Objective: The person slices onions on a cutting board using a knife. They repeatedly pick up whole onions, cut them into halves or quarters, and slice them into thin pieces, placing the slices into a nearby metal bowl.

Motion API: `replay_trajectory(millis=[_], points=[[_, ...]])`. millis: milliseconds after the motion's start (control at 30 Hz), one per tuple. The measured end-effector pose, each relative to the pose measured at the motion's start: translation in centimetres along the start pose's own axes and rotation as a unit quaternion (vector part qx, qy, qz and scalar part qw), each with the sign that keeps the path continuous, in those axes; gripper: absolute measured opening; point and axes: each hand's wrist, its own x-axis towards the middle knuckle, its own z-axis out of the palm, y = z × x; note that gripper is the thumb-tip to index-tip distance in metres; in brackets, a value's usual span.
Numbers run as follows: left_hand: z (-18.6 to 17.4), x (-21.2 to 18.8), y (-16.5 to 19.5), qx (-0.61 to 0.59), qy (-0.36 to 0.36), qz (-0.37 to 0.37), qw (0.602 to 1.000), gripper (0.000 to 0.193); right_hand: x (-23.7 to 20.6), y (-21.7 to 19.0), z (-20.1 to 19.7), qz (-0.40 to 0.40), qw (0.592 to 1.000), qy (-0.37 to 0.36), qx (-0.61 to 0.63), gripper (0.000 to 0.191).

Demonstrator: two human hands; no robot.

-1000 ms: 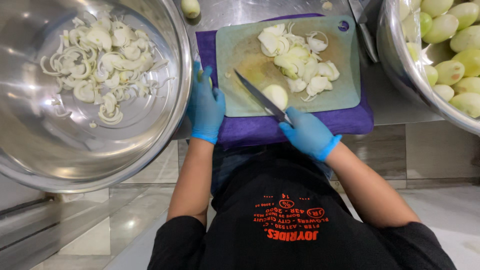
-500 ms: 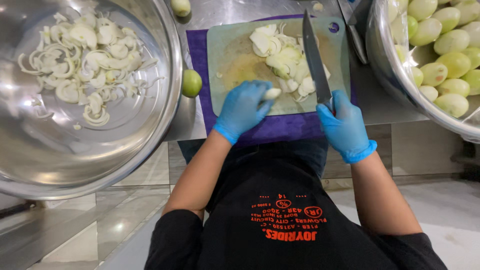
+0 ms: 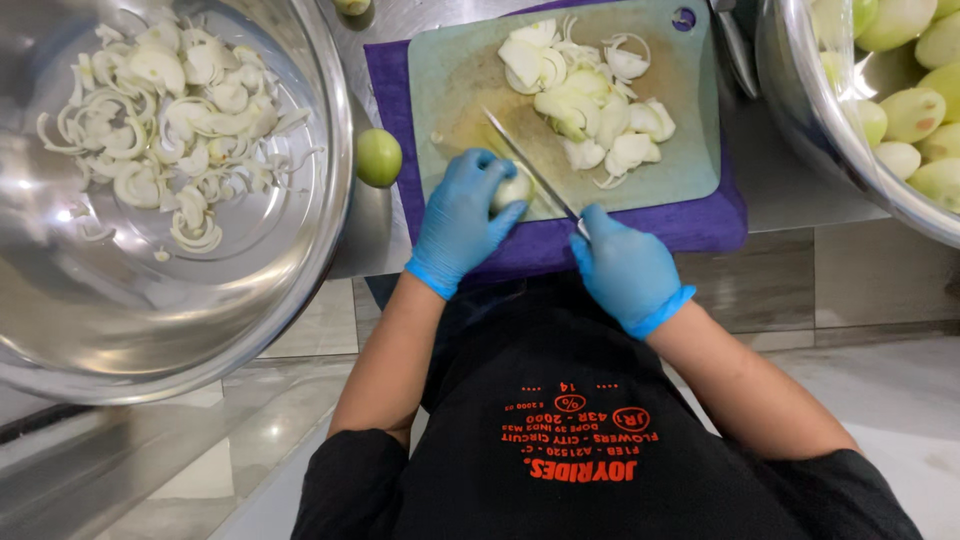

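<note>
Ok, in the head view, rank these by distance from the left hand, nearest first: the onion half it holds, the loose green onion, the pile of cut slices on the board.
1. Pale onion half, under the left hand.
2. Round green onion, on the steel counter beside the board.
3. Pile of white onion slices, far side of the green cutting board.

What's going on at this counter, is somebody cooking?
A person in blue gloves is slicing onions. The left hand steadies a peeled onion piece on a pale green cutting board, while the right hand holds a knife with its blade against that piece. A heap of cut slices lies further up the board. One steel bowl holds sliced onion, another steel bowl holds whole peeled ones.
</note>
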Motion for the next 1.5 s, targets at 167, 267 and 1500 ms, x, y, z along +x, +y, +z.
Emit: replay_trajectory(millis=[167,267,1500], points=[[1.0,-0.1,0.9,0.028,0.002,0.006,1.000,0.035,-1.6,-0.9,0.5,0.066,0.993,-0.045,-0.086,0.030],[1.1,-0.3,0.9,0.027,0.018,0.007,0.999,0.033,-2.4,-1.0,1.4,0.085,0.988,-0.055,-0.117,0.031],[2.0,-1.1,-0.1,-0.030,0.067,0.013,0.997,0.032,2.2,-0.3,6.4,0.042,0.992,-0.008,-0.119,0.018]])
